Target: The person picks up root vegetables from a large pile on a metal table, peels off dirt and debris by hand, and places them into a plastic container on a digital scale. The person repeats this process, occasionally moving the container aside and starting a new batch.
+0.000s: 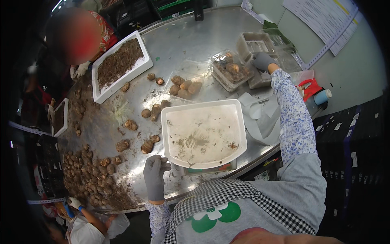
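My right hand (264, 62), in a grey glove, reaches to the far right with its fingers bent over the edge of a clear plastic container (259, 80) in a group of stacked ones. My left hand (155, 173), also gloved in grey, is beside the near left corner of a white tray (237, 134). Its fingers are loosely bent and apart, with nothing seen in them. Only dirt and root scraps lie in the tray, which rests on a scale (211, 169). Left of my right hand stands a clear container of brown taro-like tubers (232, 69).
Several tubers (185, 87) sit in a clear container beyond the tray. A heap of soiled tubers (91, 175) covers the table's near left. A white foam box of soil (147, 61) stands far left, by another person. A co-worker's gloved hand (75, 203) is at the near left edge.
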`<action>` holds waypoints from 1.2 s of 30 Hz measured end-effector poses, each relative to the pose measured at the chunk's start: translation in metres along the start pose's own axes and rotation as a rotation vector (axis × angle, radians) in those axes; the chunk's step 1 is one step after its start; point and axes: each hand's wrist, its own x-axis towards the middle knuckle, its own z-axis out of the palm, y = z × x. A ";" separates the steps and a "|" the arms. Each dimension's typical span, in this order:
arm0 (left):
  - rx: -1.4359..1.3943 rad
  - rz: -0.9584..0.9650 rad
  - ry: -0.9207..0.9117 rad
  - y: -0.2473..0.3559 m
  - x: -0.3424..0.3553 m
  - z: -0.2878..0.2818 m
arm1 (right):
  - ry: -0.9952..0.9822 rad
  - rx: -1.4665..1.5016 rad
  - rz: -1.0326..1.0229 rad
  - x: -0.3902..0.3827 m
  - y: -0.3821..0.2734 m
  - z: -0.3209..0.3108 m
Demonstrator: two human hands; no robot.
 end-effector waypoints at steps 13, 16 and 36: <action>-0.051 -0.031 -0.003 -0.010 0.000 -0.006 | -0.073 0.209 -0.072 0.006 0.028 0.002; -0.078 -0.037 -0.005 -0.015 0.000 -0.005 | -0.044 0.111 -0.038 0.003 0.023 0.010; -0.091 -0.061 0.068 -0.023 0.004 -0.023 | -0.190 -0.111 -0.297 0.020 0.028 -0.010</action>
